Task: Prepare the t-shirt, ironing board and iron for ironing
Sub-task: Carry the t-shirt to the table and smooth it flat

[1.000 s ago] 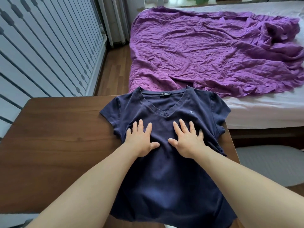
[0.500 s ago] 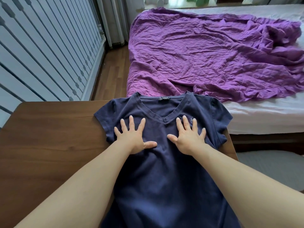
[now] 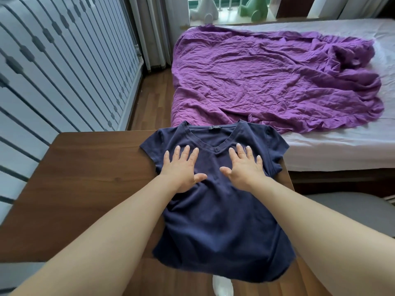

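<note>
**A:** Where is the t-shirt, and what are the hands doing?

**B:** A navy V-neck t-shirt (image 3: 218,221) lies face up on a brown wooden table (image 3: 85,178). The left hand (image 3: 181,169) and right hand (image 3: 243,167) both rest flat on its chest, fingers straight and spread, gripping nothing. The point of the V sits between the two hands. A short sleeve lies just outside each hand, and the hem is back behind the wrists, toward the person.

**A:** How will it handle?

**B:** It looks light, soft and limp. Under pushing palms it would likely bunch or slide on the smooth wood. The shoulder seams, just beyond the fingertips and outward, seem the best places to pinch, so it would hang straight when lifted. No iron or ironing board is visible.
</note>
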Motion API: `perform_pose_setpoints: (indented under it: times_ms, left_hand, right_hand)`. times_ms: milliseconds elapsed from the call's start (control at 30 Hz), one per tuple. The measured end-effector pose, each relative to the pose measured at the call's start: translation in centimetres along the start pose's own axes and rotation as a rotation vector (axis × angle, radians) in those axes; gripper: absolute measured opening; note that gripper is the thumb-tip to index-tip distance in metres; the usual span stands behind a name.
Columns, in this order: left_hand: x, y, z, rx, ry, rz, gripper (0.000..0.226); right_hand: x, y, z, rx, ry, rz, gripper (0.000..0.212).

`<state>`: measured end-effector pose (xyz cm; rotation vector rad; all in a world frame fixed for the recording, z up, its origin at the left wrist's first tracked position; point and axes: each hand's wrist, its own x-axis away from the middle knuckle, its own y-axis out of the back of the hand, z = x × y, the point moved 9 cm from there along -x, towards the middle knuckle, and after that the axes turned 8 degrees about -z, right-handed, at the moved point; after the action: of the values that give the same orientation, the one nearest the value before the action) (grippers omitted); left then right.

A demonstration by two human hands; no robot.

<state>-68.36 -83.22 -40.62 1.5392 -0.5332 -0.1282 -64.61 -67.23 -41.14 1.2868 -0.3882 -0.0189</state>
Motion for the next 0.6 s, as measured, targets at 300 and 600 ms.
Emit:
perform_pose_setpoints:
  times_ms: [300, 600]
  left_hand:
    - [8.9, 6.1, -1.0, -0.075, -0.019, -0.096, 0.079]
    - [16.4, 9.5, -5.9, -0.111, -0.107, -0.121, 0.079]
  right_hand:
    - [9.4, 6.4, 1.8, -0.028, -0.003, -0.105, 0.070]
    - [18.4, 9.7, 1.2, -0.057, -0.023, -0.168, 0.070]
